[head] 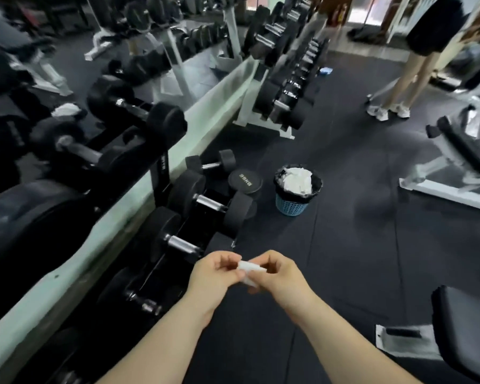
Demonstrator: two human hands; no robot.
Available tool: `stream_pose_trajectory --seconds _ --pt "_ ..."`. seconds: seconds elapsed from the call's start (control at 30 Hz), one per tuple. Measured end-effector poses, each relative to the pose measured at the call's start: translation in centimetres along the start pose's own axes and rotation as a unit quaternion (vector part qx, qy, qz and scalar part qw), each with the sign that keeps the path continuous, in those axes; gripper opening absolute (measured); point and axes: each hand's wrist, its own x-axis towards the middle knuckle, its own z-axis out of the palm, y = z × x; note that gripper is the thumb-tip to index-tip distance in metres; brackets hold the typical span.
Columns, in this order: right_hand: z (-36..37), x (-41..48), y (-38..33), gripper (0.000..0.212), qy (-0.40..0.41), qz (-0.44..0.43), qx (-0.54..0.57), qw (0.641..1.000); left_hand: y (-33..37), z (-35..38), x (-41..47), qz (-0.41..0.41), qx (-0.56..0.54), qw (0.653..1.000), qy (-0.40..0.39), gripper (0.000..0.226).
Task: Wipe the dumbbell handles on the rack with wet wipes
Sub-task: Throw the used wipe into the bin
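My left hand [215,275] and right hand [279,275] both pinch one crumpled wet wipe [251,273] between them. Dumbbell rack [161,173] on my left; lined bin [297,189] of used wipes beyond.

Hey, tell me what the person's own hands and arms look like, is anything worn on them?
Both arms are bare, with no sleeve in view. The left hand and right hand wear no gloves. No watch, bracelet or ring shows on either.
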Motion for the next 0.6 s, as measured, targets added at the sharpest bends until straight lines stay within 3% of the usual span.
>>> stream_pose_trajectory --seconds 0.3,0.43,0.6 --pt "-16.2 13.8 -3.2 0.008 0.113 0.048 -0.023 0.992 6.0 14.1 17.6 -0.02 0.03 0.995 -0.097 0.021" --pt "-25.7 24.6 -5.9 0.014 0.182 0.057 -0.023 0.981 10.1 18.8 29.2 0.016 0.065 0.993 -0.094 0.021" --pt "-35.5 37.6 -7.8 0.012 0.243 0.132 0.004 0.961 15.8 22.4 40.8 0.014 0.126 0.99 -0.064 0.025"
